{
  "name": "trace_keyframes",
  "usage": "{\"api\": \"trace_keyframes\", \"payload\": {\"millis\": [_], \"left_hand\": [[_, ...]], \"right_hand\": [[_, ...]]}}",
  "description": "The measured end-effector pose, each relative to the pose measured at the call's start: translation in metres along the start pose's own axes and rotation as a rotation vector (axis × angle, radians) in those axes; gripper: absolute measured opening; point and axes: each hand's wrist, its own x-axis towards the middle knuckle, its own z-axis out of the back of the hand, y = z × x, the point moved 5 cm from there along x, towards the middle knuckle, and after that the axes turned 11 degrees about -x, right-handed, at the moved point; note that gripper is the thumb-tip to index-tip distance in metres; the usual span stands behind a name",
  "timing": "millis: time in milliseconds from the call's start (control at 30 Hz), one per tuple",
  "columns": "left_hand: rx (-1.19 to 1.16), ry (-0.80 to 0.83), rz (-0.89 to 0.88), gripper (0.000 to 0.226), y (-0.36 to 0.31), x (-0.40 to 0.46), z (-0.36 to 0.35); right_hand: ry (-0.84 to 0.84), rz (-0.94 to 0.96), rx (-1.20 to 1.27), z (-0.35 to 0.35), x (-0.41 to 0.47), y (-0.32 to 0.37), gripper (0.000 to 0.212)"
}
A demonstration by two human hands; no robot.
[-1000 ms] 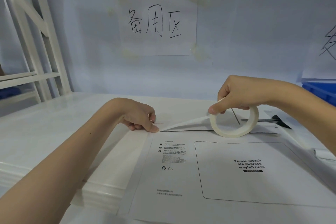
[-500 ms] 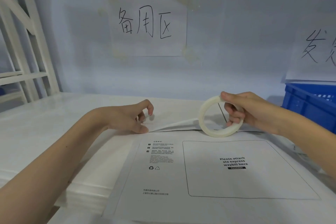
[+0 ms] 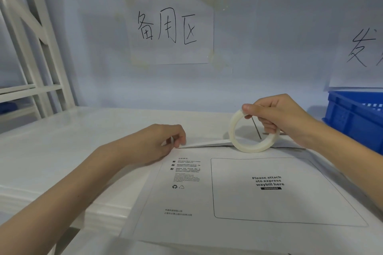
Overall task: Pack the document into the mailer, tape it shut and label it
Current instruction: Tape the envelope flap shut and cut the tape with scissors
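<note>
- The mailer [image 3: 238, 188] lies flat on the white table [image 3: 72, 147], printed face up, its near edge close to the table's front edge and its flap end pointing toward the back wall.
- The left hand [image 3: 153, 145] is curled at the mailer's far left corner, fingertips pinching what looks like the loose end of tape against the flap there.
- The right hand [image 3: 277, 118] grips the tape roll [image 3: 253, 131] by its upper rim, fingers through the hole; the roll stands on edge, touching the flap edge to the right of the middle.
- I judge this to be the taping step: the flap is still lifted slightly, not sealed.
- I cannot see the document; it may be inside.
- Next, the roll needs drawing along the flap toward the right corner, kept low, while the left hand pins the end.
- The waybill box is bare, so labelling remains.
</note>
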Motion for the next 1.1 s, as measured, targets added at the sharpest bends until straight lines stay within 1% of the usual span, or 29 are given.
{"api": "trace_keyframes", "payload": {"millis": [133,333,500,767,933,1033,1100], "left_hand": [[0.041,0.000,-0.027,0.040,0.002,0.000,-0.002],[0.107,-0.011,-0.091,0.042,0.004,-0.002,-0.004],[0.109,-0.026,-0.081,0.042,0.004,-0.003,-0.004],[0.104,-0.021,-0.071,0.047,0.002,-0.005,-0.006],[0.144,-0.020,-0.087,0.050,-0.001,-0.005,-0.007],[0.186,-0.005,-0.091,0.054,-0.006,-0.005,-0.009],[0.217,0.018,-0.104,0.055,-0.008,-0.005,-0.011]], "right_hand": [[-0.022,0.019,-0.040,0.002,0.002,0.002,0.048],[-0.084,0.058,-0.057,0.003,0.006,0.006,0.032],[-0.099,0.101,-0.097,0.003,0.005,0.010,0.024],[-0.050,0.119,-0.169,0.000,0.006,0.005,0.027],[-0.024,0.108,-0.148,-0.001,0.008,-0.002,0.028],[0.040,0.057,-0.111,0.000,0.006,-0.008,0.040],[0.085,-0.044,-0.023,0.003,0.005,-0.016,0.050]]}}
